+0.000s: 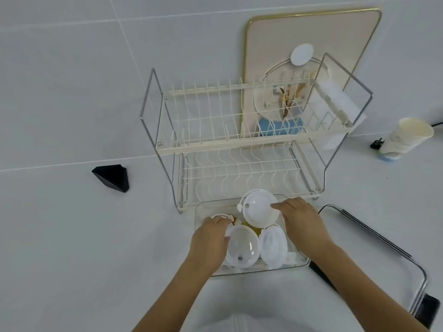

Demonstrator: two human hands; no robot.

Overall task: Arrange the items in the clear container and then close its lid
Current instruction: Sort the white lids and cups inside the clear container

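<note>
Head view is showing both hands working inside the clear container point(203, 207), sitting on the white table point(72, 236) just before the dish rack point(239, 144). Left hand point(211, 238) is curling round the near domed white lid point(242, 250); right hand point(299, 219) is resting relaxed fingers on the far round lid point(259, 208), a third white piece point(273, 248) lying between. Arranging is looking well underway; the container's own lid point(383, 245), I'd guess the framed piece to the right, is waiting unclosed. No writing is reading clearly, even on the far tube point(405, 137).
</note>
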